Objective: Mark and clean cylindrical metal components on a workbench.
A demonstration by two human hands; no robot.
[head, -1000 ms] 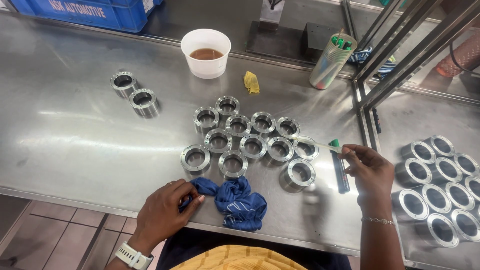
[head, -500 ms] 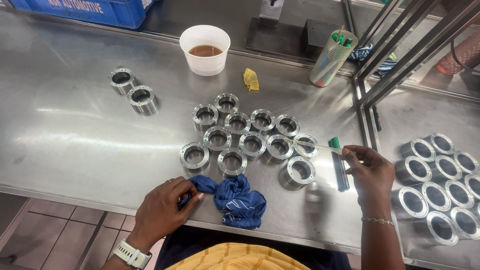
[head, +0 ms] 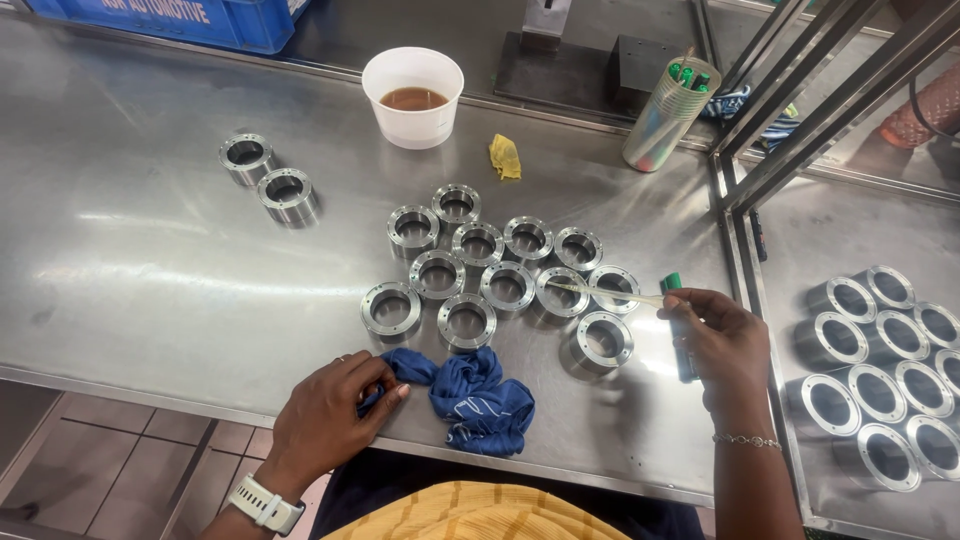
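My left hand rests on the steel table near its front edge, fingers closed on one end of a crumpled blue cloth. My right hand pinches a thin pale stick whose tip reaches over the flanged metal rings. A green-capped marker lies under that hand. Several machined metal rings sit clustered in the table's middle, just beyond both hands.
Two more rings stand apart at the left. A white cup of brown liquid, a small yellow rag and a clear tube of markers sit at the back. Several rings fill the right side past a metal frame. A blue crate is far left.
Both hands hold almost the same places; the thin stick in my right hand now shows stretched out over the rings.
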